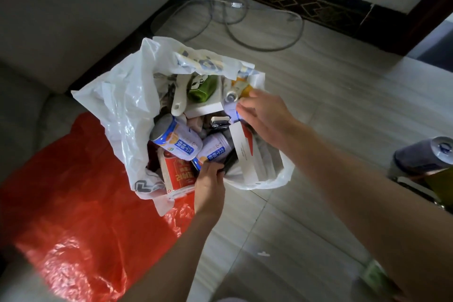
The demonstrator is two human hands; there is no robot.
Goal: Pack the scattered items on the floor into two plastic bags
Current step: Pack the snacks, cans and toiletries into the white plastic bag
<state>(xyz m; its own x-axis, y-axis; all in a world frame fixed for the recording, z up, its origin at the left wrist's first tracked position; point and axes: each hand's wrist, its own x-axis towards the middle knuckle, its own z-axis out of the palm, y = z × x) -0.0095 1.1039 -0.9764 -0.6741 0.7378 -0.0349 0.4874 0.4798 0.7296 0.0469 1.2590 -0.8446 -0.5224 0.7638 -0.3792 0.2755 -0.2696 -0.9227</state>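
A white plastic bag (122, 95) stands open on the floor, full of items: purple cans (175, 141), a red box (177, 174), a green packet (202, 88), a white box (247, 154). My left hand (209, 181) grips the bag's near rim beside a dark item. My right hand (264, 115) reaches into the bag's right side, fingertips pinching a purple can (231, 111). A red plastic bag (73, 198) lies flat to the left, partly under the white one.
A grey sofa (61, 19) borders the left. Loose cables (232, 19) lie on the floor behind the bag. Another purple can (424, 154) lies on its side at the right edge with dark items beside it. Pale floor tiles (318, 81) spread around.
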